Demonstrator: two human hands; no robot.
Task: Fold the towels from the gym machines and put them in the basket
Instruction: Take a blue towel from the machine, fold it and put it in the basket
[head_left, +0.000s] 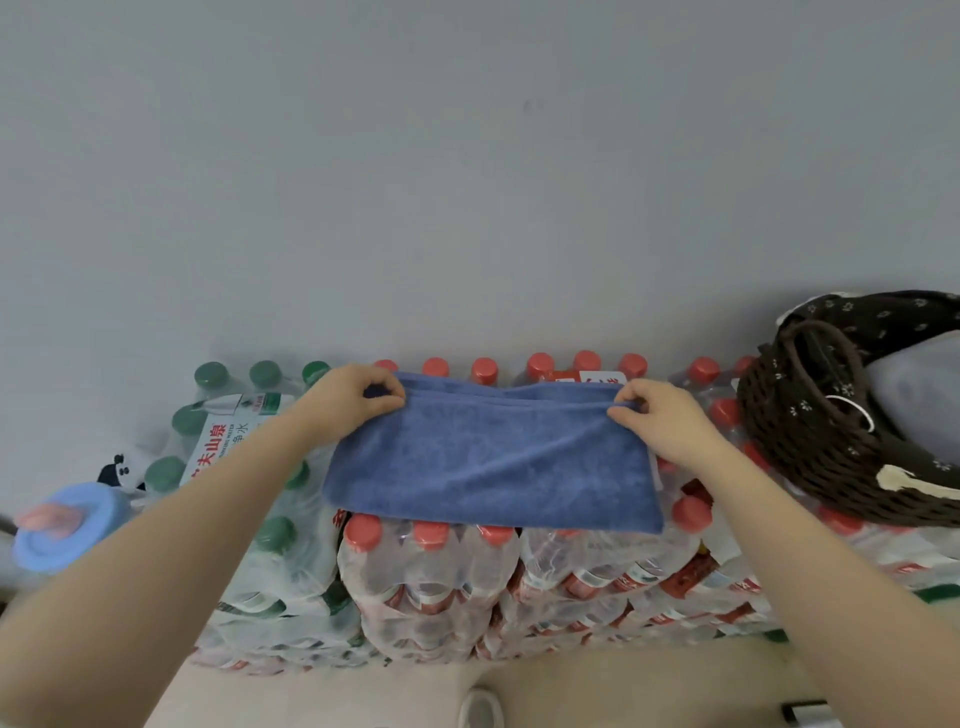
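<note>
A blue towel (493, 457) lies folded over on top of shrink-wrapped packs of red-capped water bottles (436, 566). My left hand (353, 395) pinches its far left corner and my right hand (660, 415) pinches its far right corner, both at the edge nearest the wall. A dark woven basket (810, 457) with a flower-print lining stands at the right on the bottle packs; something pale grey lies inside it.
Green-capped bottle packs (270, 535) sit to the left of the towel. A light blue lidded container (67, 525) and a small panda figure (117, 470) are at the far left. A grey wall rises right behind the packs. Beige floor shows below.
</note>
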